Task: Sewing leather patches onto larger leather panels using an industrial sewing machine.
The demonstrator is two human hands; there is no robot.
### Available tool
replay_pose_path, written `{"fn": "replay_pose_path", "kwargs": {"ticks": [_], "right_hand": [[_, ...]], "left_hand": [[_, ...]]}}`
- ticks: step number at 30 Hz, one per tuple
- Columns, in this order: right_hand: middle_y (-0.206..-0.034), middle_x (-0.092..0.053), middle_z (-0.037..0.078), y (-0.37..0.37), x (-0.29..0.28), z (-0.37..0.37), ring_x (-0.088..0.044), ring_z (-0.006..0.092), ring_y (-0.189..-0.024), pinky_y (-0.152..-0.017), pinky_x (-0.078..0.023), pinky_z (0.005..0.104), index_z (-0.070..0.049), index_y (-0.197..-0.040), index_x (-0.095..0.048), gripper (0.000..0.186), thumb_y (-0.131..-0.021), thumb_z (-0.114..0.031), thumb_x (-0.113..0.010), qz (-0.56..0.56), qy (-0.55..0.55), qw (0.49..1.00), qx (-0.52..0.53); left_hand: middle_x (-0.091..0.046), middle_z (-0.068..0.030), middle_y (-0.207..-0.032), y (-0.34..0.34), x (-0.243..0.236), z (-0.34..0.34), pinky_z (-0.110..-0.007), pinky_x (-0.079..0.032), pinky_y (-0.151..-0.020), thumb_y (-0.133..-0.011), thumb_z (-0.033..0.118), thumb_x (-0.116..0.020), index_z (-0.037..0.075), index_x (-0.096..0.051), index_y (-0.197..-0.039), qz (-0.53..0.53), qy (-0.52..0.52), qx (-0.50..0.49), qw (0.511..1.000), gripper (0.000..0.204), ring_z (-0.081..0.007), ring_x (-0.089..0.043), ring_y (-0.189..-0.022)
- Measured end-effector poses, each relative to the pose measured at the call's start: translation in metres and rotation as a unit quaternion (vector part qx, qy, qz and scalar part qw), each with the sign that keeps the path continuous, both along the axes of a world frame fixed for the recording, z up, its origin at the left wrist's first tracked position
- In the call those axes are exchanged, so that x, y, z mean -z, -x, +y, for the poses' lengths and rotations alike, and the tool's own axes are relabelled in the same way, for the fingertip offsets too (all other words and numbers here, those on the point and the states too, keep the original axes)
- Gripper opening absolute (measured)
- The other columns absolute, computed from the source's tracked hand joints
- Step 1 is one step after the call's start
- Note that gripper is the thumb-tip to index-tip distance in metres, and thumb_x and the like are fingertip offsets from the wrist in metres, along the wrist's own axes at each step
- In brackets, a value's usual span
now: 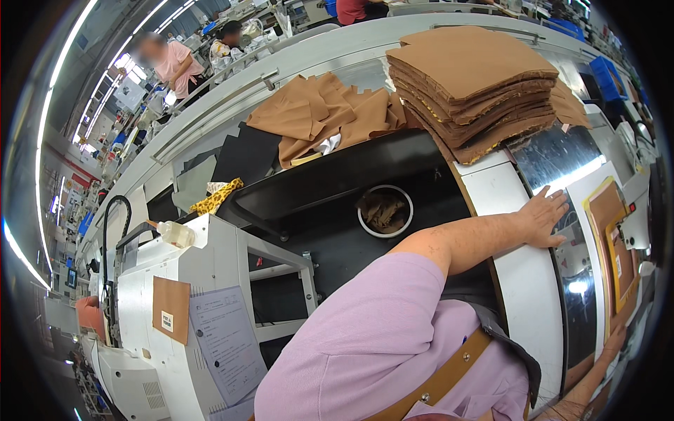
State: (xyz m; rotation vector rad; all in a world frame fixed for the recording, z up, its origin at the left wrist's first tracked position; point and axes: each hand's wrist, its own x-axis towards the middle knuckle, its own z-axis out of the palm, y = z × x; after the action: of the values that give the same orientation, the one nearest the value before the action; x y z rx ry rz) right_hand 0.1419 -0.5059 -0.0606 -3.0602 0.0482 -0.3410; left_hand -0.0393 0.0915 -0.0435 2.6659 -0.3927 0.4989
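Lying at the far right beside a white machine head [636,223], one flat, matte, mid-brown, roughly rectangular panel [604,205] shows yellow along its edge. One narrow yellow frame [613,288] with rounded corners sits over its lower part, a small white label within its outline. Two bare hands are in view. The left hand [546,217], at the end of a lilac-sleeved arm, is released, palm down with fingers spread, touching one long, mirror-bright metal plate [580,284] just beside the panel. The right hand [615,342] is by the panel's lower end, small and distorted near the rim; whether it grasps or merely touches there, I cannot tell.

To the left stands one white metal cabinet [144,281] bearing one brown square swatch [171,309], one white printed sheet [226,340] and, on top, one clear squeeze bottle [175,234]. One round, white-rimmed bin [367,229] holds crumpled brown scraps [383,212].

Farther off, on a pale worktable [203,137], rise one tall stack of brown cut pieces [474,67], its layers too tight to count, and one loose heap of brown sheets [312,109] beside black sheets [244,153]. Beyond, at upper left, are two people, one in pink [177,64].
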Motion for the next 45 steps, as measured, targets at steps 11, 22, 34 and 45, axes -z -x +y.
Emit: {"fn": "replay_pose_path", "kwargs": {"ticks": [11, 22, 34, 45], "right_hand": [[-0.151, -0.046, 0.027, 0.002, -0.003, -0.012, -0.042, 0.0416, -0.141, -0.119, -0.031, 0.0421, 0.010, -0.146, -0.044, 0.066, -0.107, -0.043, -0.041, 0.014, 0.001, 1.000, -0.004], [-0.153, -0.044, 0.027, 0.002, -0.004, -0.015, -0.040, 0.0403, -0.143, -0.121, -0.029, 0.0412, 0.009, -0.148, -0.042, 0.066, -0.107, -0.043, -0.041, 0.026, 0.021, 0.999, -0.001], [-0.152, -0.046, 0.027, -0.002, 0.004, -0.009, -0.042, 0.0410, -0.142, -0.119, -0.031, 0.0418, 0.009, -0.146, -0.044, 0.065, -0.107, -0.043, -0.040, 0.005, -0.030, 1.000, 0.000], [-0.153, -0.044, 0.028, -0.001, 0.002, -0.005, -0.041, 0.0411, -0.143, -0.120, -0.030, 0.0423, 0.010, -0.147, -0.043, 0.068, -0.107, -0.045, -0.041, 0.010, -0.008, 1.000, 0.008]], "left_hand": [[-0.037, -0.0262, -0.158, 0.000, -0.002, -0.003, -0.051, -0.017, -0.125, -0.093, 0.058, -0.049, -0.007, -0.042, -0.149, 0.001, 0.005, 0.008, 1.000, 0.086, -0.0338, -0.028, -0.152], [-0.039, -0.0262, -0.156, -0.002, 0.000, -0.005, -0.051, -0.019, -0.124, -0.093, 0.057, -0.051, -0.007, -0.044, -0.148, -0.011, 0.004, 0.005, 1.000, 0.085, -0.0337, -0.030, -0.151], [-0.038, -0.0258, -0.157, 0.000, -0.001, -0.001, -0.051, -0.019, -0.124, -0.093, 0.058, -0.050, -0.006, -0.043, -0.149, 0.001, -0.001, 0.002, 1.000, 0.085, -0.0338, -0.030, -0.151], [-0.038, -0.0263, -0.156, -0.002, 0.005, -0.001, -0.052, -0.019, -0.124, -0.092, 0.058, -0.050, -0.007, -0.043, -0.149, -0.004, 0.012, 0.005, 1.000, 0.087, -0.0351, -0.030, -0.150]]}}
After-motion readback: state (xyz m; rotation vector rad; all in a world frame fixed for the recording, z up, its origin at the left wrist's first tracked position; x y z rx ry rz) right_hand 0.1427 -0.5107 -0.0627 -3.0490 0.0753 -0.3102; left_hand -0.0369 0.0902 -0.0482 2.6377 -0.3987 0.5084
